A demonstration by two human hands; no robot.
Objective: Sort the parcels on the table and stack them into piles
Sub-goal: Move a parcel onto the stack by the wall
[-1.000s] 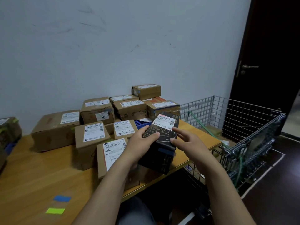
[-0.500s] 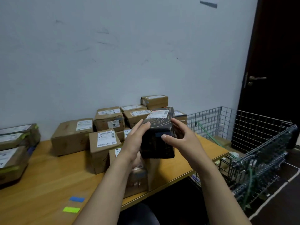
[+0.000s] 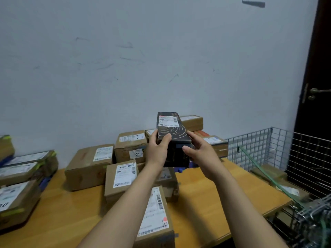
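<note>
A black box (image 3: 172, 136) with gold rings and a white label is held up above the wooden table (image 3: 215, 199). My left hand (image 3: 157, 149) grips its left side, thumb on the front. My right hand (image 3: 198, 149) holds its right side with the thumb curled onto the front face. Several brown cardboard parcels (image 3: 89, 165) with white labels lie clustered on the table below and behind the box. One long parcel (image 3: 155, 217) lies near the front edge under my left forearm.
A stack of flat parcels (image 3: 19, 178) with green tape sits at the table's left end. A wire cage cart (image 3: 293, 165) holding parcels stands right of the table. A dark door (image 3: 317, 72) is at the far right. A white wall runs behind.
Both hands have lifted the black box higher and away from me, turning it more upright. My view has tilted up and shifted left, bringing the left stack into sight.
</note>
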